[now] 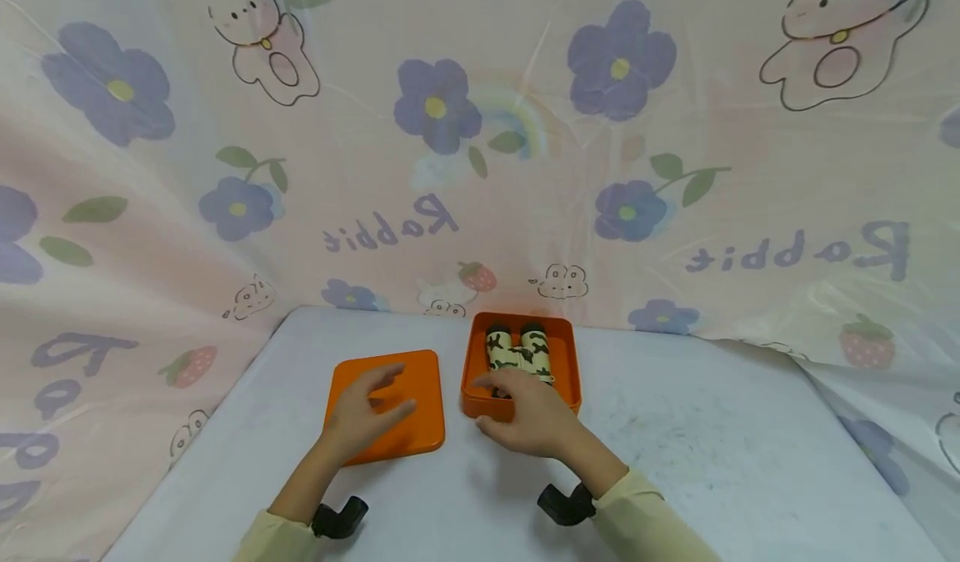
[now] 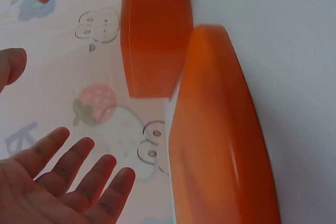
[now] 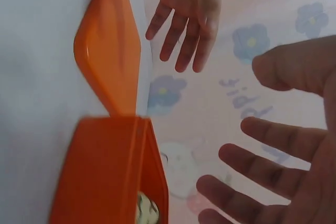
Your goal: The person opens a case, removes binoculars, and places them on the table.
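Note:
An orange box (image 1: 576, 362) without its cover stands toward the back of the table. Inside it lie camouflage-patterned toy binoculars (image 1: 536, 347), their near end partly hidden by a hand. Left of the box, an orange lid (image 1: 422, 412) lies flat on the table. Above the lid hovers my left hand (image 1: 358, 418), fingers spread and holding nothing. My right hand (image 1: 536, 414) is over the near edge of the box, its fingers apart and its palm free. In the right wrist view, a gap shows between the fingers and the box wall (image 3: 100, 171).
The white table (image 1: 675, 429) carries faint dark smudges on its right side. A printed curtain (image 1: 525, 170) with flowers and rabbits hangs behind the table and along its left side. Black wrist mounts (image 1: 566, 505) sit below both hands.

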{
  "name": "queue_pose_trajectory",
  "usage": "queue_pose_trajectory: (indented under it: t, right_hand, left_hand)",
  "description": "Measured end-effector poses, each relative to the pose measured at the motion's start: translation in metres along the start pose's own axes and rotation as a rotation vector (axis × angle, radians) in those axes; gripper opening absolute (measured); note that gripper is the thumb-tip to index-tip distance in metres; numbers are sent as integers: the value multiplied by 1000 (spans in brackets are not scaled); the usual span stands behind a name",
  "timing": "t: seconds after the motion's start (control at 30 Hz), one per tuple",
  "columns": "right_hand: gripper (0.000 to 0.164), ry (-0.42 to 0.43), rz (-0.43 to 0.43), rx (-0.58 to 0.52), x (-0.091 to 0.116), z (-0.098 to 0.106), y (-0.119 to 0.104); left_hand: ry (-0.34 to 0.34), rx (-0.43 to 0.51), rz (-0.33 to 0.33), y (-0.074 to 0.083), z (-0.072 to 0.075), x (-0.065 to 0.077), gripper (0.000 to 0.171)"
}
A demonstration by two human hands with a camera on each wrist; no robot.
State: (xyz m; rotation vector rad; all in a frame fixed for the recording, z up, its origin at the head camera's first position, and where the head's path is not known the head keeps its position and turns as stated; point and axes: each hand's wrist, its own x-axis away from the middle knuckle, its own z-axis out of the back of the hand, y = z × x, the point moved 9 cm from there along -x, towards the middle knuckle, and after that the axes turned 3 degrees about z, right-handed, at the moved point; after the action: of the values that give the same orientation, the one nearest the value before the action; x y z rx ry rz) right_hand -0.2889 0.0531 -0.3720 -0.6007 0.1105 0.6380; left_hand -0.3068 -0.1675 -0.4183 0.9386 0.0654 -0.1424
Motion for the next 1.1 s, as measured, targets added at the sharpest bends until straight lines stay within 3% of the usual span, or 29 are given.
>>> queue_pose_trajectory:
  t: [0.2,0.43,0.77,1.1]
  right_hand:
    - [36,46,-17,140,-1,22,11]
    - [38,9,-23,230,-4,32,24]
    - [47,-103,-71,262,-13,26,59]
    - [57,-198,-101,336,-33,21,98]
  left_hand:
    - [-43,54,-6,14,-18,-11,63]
    - [-104,91,10,29,-45,-28,68]
    - [-178,92,15,33,-75,-44,92]
    - [-190,-5,23,33,-93,-54,105]
